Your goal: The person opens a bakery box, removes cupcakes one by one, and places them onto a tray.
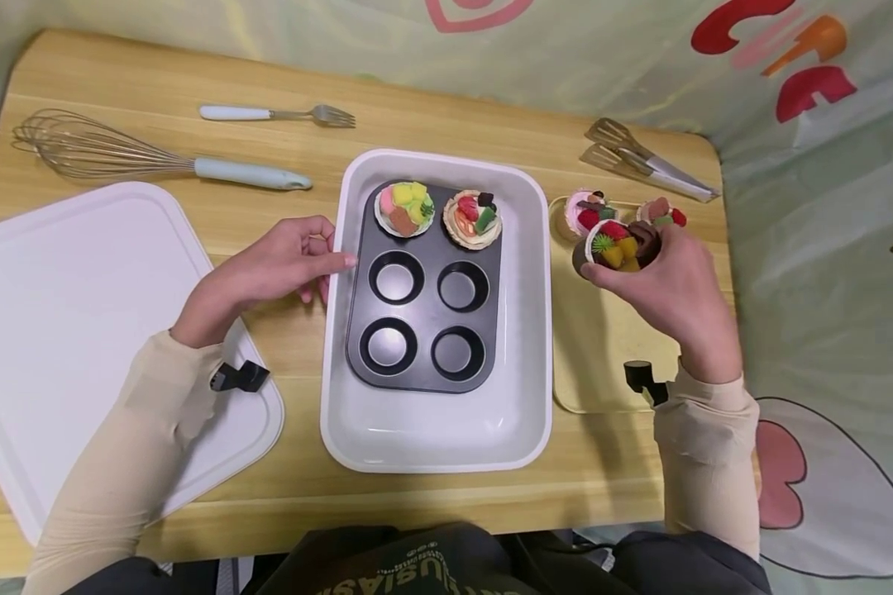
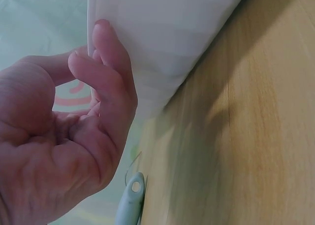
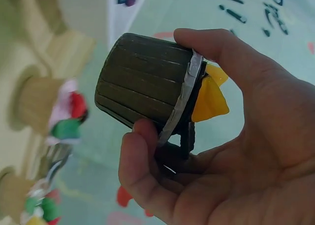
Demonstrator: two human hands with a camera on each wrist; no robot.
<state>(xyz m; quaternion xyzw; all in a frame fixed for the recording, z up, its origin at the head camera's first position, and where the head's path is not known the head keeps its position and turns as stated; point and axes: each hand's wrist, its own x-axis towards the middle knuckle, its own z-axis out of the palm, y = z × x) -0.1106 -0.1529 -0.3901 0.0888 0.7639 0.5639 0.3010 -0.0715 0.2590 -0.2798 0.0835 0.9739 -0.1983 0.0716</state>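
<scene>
My right hand (image 1: pixel 680 289) holds a dark brown cupcake (image 3: pixel 142 77) topped with fruit pieces, thumb and fingers around its rim, above the yellow tray (image 1: pixel 580 372). The cupcake is tilted sideways in the right wrist view. My left hand (image 1: pixel 283 260) grips the left wall of a white basin (image 1: pixel 439 430), thumb over the rim and curled fingers outside. Inside the basin lies a dark muffin tin (image 1: pixel 426 310). Its two far cups hold a fruit-topped cupcake (image 1: pixel 405 208) and a cream tart-like cupcake (image 1: pixel 473 219); the other cups are bare.
Two more cupcakes stand at the far end of the yellow tray, one pink-topped (image 1: pixel 584 213). Metal tongs (image 1: pixel 640 161) lie behind them. A whisk (image 1: pixel 245 172) and a fork (image 1: pixel 268 113) lie at the back left. A white board (image 1: pixel 82 330) covers the left side.
</scene>
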